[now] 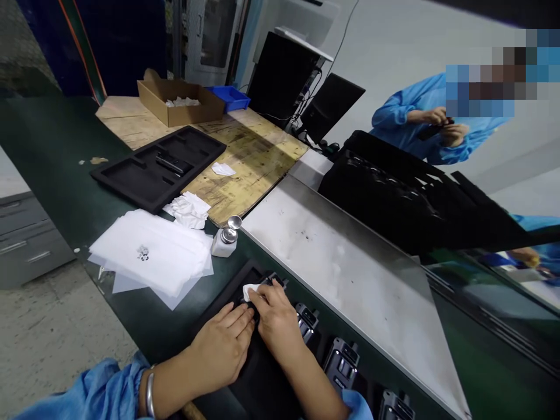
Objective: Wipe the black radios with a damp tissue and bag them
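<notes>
At the near edge of the desk (65,157), the left hand (221,347) lies flat and open on a black tray (258,379), while the right hand (273,312) pinches a small white cloth (250,290) against a dark device (276,282) in the tray. Just beyond to the left sit a white bottle (225,239) and a stack of white sheets (153,256). Farther off lie another black tray (160,166) and a cardboard box (179,102).

A factory assembly line: a long green bench (52,157) carries foam trays (157,166) of devices (342,361), and a co-worker (420,119) wears a blue smock.
</notes>
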`<act>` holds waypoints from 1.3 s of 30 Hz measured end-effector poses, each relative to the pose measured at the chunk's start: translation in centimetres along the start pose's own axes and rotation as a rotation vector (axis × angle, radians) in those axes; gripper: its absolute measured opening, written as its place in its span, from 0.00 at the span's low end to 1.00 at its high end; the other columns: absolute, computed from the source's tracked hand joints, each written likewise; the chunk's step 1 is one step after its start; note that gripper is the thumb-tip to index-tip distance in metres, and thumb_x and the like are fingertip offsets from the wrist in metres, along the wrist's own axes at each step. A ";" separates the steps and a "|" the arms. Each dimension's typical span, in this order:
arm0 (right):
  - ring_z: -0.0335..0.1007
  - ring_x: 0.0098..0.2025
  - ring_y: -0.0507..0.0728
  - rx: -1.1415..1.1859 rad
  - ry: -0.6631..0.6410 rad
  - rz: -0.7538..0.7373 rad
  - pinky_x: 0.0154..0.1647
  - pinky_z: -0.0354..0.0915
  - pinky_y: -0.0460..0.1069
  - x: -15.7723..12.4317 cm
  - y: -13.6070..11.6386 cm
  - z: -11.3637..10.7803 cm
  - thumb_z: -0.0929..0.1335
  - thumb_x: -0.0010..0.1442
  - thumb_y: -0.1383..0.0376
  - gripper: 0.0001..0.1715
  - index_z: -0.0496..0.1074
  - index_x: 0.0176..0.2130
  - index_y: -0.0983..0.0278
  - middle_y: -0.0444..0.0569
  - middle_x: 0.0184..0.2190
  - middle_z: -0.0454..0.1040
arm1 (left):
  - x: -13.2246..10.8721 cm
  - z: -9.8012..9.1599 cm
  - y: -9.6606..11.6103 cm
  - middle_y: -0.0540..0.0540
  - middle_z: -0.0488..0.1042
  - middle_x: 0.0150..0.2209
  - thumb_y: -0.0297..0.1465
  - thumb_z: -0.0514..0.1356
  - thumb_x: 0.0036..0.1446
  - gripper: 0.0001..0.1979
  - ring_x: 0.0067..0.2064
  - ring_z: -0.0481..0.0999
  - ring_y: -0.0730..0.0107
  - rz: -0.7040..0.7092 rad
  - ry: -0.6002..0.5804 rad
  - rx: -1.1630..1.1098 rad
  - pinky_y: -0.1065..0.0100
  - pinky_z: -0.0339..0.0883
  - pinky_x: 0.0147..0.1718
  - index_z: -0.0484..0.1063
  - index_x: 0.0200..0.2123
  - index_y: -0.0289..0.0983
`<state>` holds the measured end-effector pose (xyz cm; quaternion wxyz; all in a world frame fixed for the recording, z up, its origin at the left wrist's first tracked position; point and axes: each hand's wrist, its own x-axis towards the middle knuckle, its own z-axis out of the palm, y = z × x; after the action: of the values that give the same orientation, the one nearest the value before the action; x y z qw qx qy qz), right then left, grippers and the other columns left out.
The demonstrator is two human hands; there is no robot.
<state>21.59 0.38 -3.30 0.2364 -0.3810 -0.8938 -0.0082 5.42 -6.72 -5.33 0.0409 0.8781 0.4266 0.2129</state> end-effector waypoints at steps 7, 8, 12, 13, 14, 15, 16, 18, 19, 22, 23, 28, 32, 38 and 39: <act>0.71 0.35 0.55 0.043 0.052 0.145 0.51 0.71 0.58 -5.3 0.2 -4.4 0.58 0.60 0.79 0.24 0.76 0.41 0.59 0.48 0.34 0.71 | -0.3 0.6 -0.1 0.38 0.69 0.59 0.29 0.52 0.64 0.20 0.63 0.65 0.58 -0.008 0.050 -0.087 0.58 0.61 0.60 0.70 0.56 0.31; 0.71 0.37 0.55 0.043 0.080 0.159 0.53 0.70 0.59 -4.6 0.0 -4.3 0.59 0.61 0.78 0.23 0.76 0.43 0.59 0.49 0.36 0.71 | -0.3 0.8 0.0 0.37 0.70 0.59 0.29 0.52 0.64 0.19 0.62 0.66 0.58 -0.004 0.064 -0.088 0.58 0.62 0.60 0.70 0.56 0.30; 0.69 0.39 0.58 -0.006 0.095 0.120 0.59 0.63 0.65 -0.6 -1.0 -1.6 0.59 0.62 0.76 0.21 0.76 0.44 0.63 0.50 0.36 0.72 | -0.2 0.9 -0.3 0.37 0.71 0.58 0.27 0.53 0.63 0.19 0.61 0.67 0.57 0.003 0.079 -0.073 0.58 0.63 0.59 0.71 0.55 0.29; 0.69 0.38 0.58 -0.017 0.084 0.105 0.58 0.64 0.65 -0.2 -1.1 -1.1 0.59 0.61 0.76 0.21 0.77 0.43 0.64 0.50 0.35 0.72 | -0.2 0.8 -0.4 0.37 0.71 0.57 0.27 0.53 0.63 0.19 0.61 0.68 0.57 0.005 0.076 -0.069 0.58 0.64 0.59 0.71 0.55 0.29; 0.68 0.37 0.58 -0.024 0.071 0.096 0.57 0.65 0.64 -0.4 -1.2 -0.9 0.59 0.61 0.76 0.21 0.77 0.43 0.64 0.50 0.33 0.72 | -0.2 0.7 -0.6 0.37 0.71 0.57 0.27 0.53 0.63 0.19 0.61 0.68 0.57 0.009 0.074 -0.068 0.58 0.65 0.59 0.71 0.55 0.29; 0.68 0.36 0.57 -0.024 0.059 0.094 0.56 0.66 0.64 -1.1 -1.1 -1.1 0.59 0.60 0.77 0.22 0.77 0.42 0.64 0.50 0.33 0.72 | -0.1 0.6 -0.7 0.38 0.71 0.57 0.27 0.53 0.63 0.19 0.61 0.68 0.58 0.012 0.074 -0.069 0.58 0.65 0.58 0.71 0.55 0.29; 0.68 0.36 0.57 -0.020 0.051 0.096 0.56 0.66 0.63 -2.4 -1.0 -1.7 0.58 0.60 0.78 0.22 0.77 0.41 0.63 0.49 0.33 0.72 | -0.2 0.4 -0.7 0.38 0.71 0.58 0.27 0.52 0.63 0.19 0.61 0.68 0.58 0.012 0.078 -0.072 0.58 0.66 0.57 0.71 0.55 0.30; 0.69 0.36 0.55 -0.021 0.063 0.120 0.57 0.66 0.64 -5.7 -0.4 -3.8 0.58 0.60 0.78 0.23 0.77 0.40 0.61 0.48 0.33 0.71 | -0.3 0.3 -0.4 0.39 0.72 0.57 0.28 0.52 0.64 0.18 0.61 0.68 0.57 0.004 0.094 -0.081 0.58 0.66 0.57 0.71 0.54 0.31; 0.70 0.37 0.55 -0.032 0.090 0.151 0.58 0.65 0.65 -7.3 -0.1 -5.0 0.59 0.61 0.78 0.22 0.77 0.41 0.60 0.48 0.34 0.72 | -0.3 0.3 0.1 0.40 0.72 0.57 0.28 0.52 0.65 0.18 0.61 0.68 0.57 0.010 0.103 -0.090 0.57 0.66 0.57 0.72 0.54 0.31; 0.71 0.40 0.55 -0.084 0.193 0.268 0.60 0.61 0.67 -10.1 0.7 -7.3 0.61 0.62 0.77 0.20 0.76 0.44 0.59 0.48 0.38 0.72 | -0.3 1.0 2.5 0.42 0.73 0.56 0.32 0.52 0.66 0.17 0.60 0.69 0.56 0.098 0.111 -0.135 0.55 0.62 0.59 0.72 0.53 0.33; 0.71 0.39 0.55 -0.085 0.204 0.277 0.60 0.61 0.68 -10.3 0.8 -7.3 0.61 0.62 0.76 0.21 0.76 0.44 0.59 0.48 0.38 0.72 | -0.3 1.3 3.5 0.42 0.73 0.57 0.33 0.52 0.67 0.17 0.59 0.69 0.57 0.145 0.092 -0.152 0.55 0.60 0.60 0.72 0.54 0.33; 0.70 0.37 0.55 -0.052 0.135 0.241 0.56 0.65 0.67 -11.5 0.7 -4.8 0.59 0.62 0.77 0.24 0.77 0.45 0.59 0.49 0.36 0.73 | 0.2 2.6 6.2 0.39 0.70 0.59 0.38 0.50 0.68 0.23 0.62 0.65 0.59 0.275 -0.071 -0.151 0.59 0.54 0.62 0.67 0.58 0.30; 0.71 0.38 0.55 -0.050 0.122 0.311 0.59 0.62 0.68 -14.3 1.3 -6.1 0.59 0.62 0.78 0.24 0.77 0.45 0.58 0.48 0.37 0.73 | 0.4 2.3 5.9 0.40 0.68 0.61 0.37 0.50 0.68 0.22 0.65 0.61 0.59 0.278 -0.109 -0.135 0.59 0.51 0.63 0.67 0.59 0.32; 0.69 0.39 0.57 -0.051 0.168 0.251 0.60 0.61 0.67 -10.7 1.0 -5.5 0.59 0.63 0.76 0.21 0.76 0.45 0.61 0.50 0.37 0.73 | 0.7 1.9 6.3 0.43 0.69 0.60 0.34 0.52 0.67 0.19 0.63 0.64 0.60 0.262 -0.105 -0.111 0.59 0.57 0.61 0.68 0.58 0.34; 0.68 0.38 0.57 -0.050 0.154 0.228 0.60 0.61 0.67 -10.2 0.9 -5.2 0.59 0.63 0.76 0.21 0.77 0.45 0.61 0.49 0.36 0.73 | 0.8 1.9 6.3 0.43 0.69 0.60 0.34 0.52 0.67 0.19 0.63 0.64 0.60 0.257 -0.105 -0.110 0.59 0.57 0.61 0.68 0.58 0.34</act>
<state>30.41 -6.90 -3.22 0.2941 -0.4839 -0.8236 -0.0326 11.22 -9.90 -5.19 0.0836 0.9318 0.2956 0.1933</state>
